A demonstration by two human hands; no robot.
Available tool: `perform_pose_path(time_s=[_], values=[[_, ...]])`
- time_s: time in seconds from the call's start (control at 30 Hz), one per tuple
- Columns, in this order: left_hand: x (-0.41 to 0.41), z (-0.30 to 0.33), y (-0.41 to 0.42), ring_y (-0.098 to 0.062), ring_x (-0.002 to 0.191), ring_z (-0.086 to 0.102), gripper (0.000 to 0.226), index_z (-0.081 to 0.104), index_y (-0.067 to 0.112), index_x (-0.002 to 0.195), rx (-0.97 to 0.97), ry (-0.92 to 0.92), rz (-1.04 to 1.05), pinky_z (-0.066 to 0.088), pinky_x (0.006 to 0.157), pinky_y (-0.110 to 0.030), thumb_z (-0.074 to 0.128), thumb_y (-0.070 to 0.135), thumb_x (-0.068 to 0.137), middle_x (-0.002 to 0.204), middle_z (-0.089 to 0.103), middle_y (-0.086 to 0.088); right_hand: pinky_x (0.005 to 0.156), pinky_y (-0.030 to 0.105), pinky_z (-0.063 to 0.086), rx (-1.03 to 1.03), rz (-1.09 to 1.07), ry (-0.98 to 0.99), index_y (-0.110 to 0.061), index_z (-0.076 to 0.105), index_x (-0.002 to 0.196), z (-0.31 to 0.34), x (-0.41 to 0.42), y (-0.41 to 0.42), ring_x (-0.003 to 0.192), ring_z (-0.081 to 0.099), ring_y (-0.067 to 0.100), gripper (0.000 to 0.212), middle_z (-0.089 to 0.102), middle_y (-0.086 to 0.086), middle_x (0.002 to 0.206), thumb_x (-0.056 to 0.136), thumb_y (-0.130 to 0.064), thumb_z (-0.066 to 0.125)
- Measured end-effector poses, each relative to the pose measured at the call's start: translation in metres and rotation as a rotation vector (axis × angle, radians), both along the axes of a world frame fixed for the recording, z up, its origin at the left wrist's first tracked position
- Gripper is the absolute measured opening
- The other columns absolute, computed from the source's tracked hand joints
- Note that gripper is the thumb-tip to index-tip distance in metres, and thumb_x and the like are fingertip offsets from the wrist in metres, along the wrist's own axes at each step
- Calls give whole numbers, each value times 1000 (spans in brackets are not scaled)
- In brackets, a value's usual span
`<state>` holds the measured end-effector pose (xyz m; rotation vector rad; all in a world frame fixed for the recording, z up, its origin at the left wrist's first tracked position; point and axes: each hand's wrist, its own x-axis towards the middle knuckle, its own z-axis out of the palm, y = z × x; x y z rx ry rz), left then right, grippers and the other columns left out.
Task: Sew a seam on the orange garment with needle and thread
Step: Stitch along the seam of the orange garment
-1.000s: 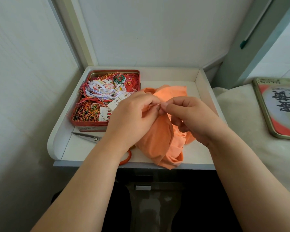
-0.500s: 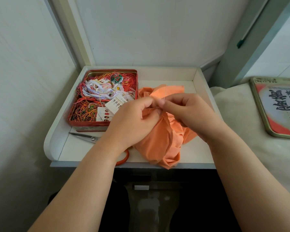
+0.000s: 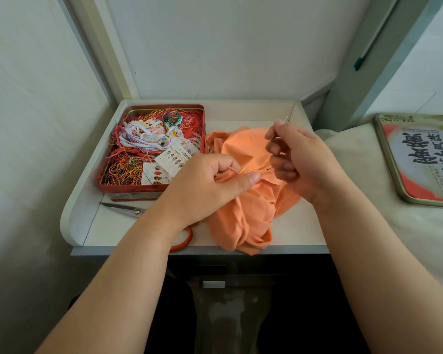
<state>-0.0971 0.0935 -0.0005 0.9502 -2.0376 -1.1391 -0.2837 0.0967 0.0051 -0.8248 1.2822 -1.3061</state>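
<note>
Presently the orange garment [image 3: 243, 208] lies bunched on the right half of the desk [image 3: 287, 233], one fold draped over the front edge and its upper part touching the right wall of the red tin [image 3: 154, 192]. The left hand [image 3: 210, 185] grips a gathered fold of the cloth, thumb pressed flat along it, fingers curled beneath. The right hand [image 3: 297, 159] is raised above the cloth toward the back right corner, thumb and forefinger pinching the needle [image 3: 281, 126], whose tip points up and away from the person. A fine orange-yellow thread [image 3: 256, 168] runs from the fold at the left thumb up toward the right hand, drawn fairly taut. Judgement: a stitch is being pulled through; the seam is under way, not finished. How many stitches are in place cannot be told, since the seam line is hidden between the hands and the folds. Remaining, as far as can be judged: draw the thread home, place further stitches, knot off and cut. The tin sits at the back left of the desk, holding tangled coloured threads and thread cards. Scissors [image 3: 128, 209] with orange handles lie along the front left, partly under the left forearm, within reach for cutting. A printed tin lid [image 3: 420, 159] rests off the desk to the right on a pale covered surface.
</note>
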Motion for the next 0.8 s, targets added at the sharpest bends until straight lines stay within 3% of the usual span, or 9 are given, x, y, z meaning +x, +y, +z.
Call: perform_pose_path(time_s=[0.07,0.13,0.23,0.37,0.47,0.53,0.6,0.7,0.8], values=[[0,1,0,-10,53,43,45,64,-2,69,1,-30,-13,34,52,-23,68,41,85,56,49,-15,33,17,18,31,-41,-100,-16,53,81,-1,-9,-5,38,23,6,26,41,-4,58,101,-29,44],[0,0,-2,-5,51,43,34,67,4,70,-15,-51,8,33,51,-20,67,33,89,52,50,-2,31,15,17,73,-28,-283,-17,53,80,-4,-15,-9,36,22,4,26,39,-6,58,101,-30,45],[-2,1,-2,2,49,46,5,68,24,90,-54,-19,107,32,51,-10,66,27,91,60,56,18,30,13,18,102,-22,-458,-18,52,79,-8,-18,-11,35,22,2,28,37,-6,59,102,-32,44],[0,0,-5,5,51,48,19,62,32,111,25,-92,142,35,53,-7,62,32,91,63,60,27,34,15,20,1,-135,-179,-17,54,80,-7,-17,-12,37,26,4,29,42,-5,61,103,-32,43],[1,-2,-5,-5,86,66,22,65,32,111,242,-95,9,49,82,-22,55,38,92,98,72,10,37,17,23,-106,-215,-12,-15,55,78,-6,-13,-14,39,29,7,32,45,-4,62,104,-30,42],[1,1,-1,-1,98,66,21,67,28,110,353,20,-29,48,85,-15,50,25,98,103,73,13,37,17,23,-139,-235,-30,-15,54,76,-6,-11,-15,39,29,7,35,45,-4,62,104,-30,40],[-1,2,1,-1,91,68,27,67,19,114,440,91,-106,49,75,-12,44,15,100,99,74,10,37,17,23,-161,-233,-68,-15,53,75,-6,-9,-15,40,28,8,36,46,-4,61,104,-30,39],[-3,4,5,4,55,61,32,62,10,121,600,134,-225,42,53,-7,36,9,102,68,69,12,38,16,22,-187,-217,-96,-15,52,73,-8,-8,-16,40,28,8,37,46,-2,64,104,-29,39],[-5,0,5,0,58,59,35,63,11,125,667,150,-305,44,54,-10,37,8,101,93,73,-3,37,17,22,-189,-169,-92,-16,49,72,-10,-6,-17,40,30,8,38,46,0,68,105,-30,38]])
